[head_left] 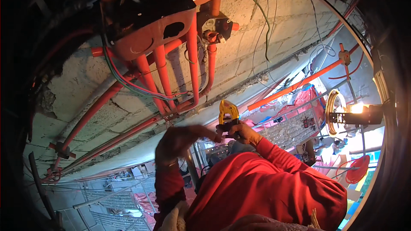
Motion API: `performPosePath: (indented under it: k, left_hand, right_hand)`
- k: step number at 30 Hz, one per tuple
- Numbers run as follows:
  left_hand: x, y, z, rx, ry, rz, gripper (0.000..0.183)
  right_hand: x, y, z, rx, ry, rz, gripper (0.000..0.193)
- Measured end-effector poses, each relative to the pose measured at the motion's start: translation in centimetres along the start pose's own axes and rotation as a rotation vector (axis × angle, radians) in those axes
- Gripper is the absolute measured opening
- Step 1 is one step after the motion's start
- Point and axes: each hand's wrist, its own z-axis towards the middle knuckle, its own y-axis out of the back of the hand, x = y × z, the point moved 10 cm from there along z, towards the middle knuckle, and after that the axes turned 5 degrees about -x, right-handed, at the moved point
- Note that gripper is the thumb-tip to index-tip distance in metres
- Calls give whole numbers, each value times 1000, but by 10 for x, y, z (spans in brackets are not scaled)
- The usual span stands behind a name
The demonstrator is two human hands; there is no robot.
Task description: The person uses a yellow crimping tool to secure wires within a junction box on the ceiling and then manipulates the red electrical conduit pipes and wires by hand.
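A yellow and black tool that looks like a clamp meter [229, 113] is held up in front of my chest, its yellow jaw loop pointing upward. My right hand [247, 133] is closed around the dark lower part of it. From the left, my left hand [177, 142] reaches across with its fingers stretched out, the tips at or very near the tool's lower end. Whether they touch it I cannot tell. Both arms are in red sleeves [278, 154].
Above me hangs a dark red junction box [150, 38] with orange conduits [160, 66] and loose wires [117, 75] along a block wall [235, 47]. At the right, a lit lamp [356, 108] stands by a metal ring [336, 111]. Metal scaffolding [115, 199] is at the lower left.
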Motion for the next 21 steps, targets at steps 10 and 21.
performPosePath:
  k: [10,21]
  left_hand:
    - [241,49,-112,-560,827,-31,47]
    - [247,75,-187,-342,934,749,41]
  right_hand:
    - [41,-34,-12,123,339,-280,60]
    - [-26,-64,-8,88,-102,20,62]
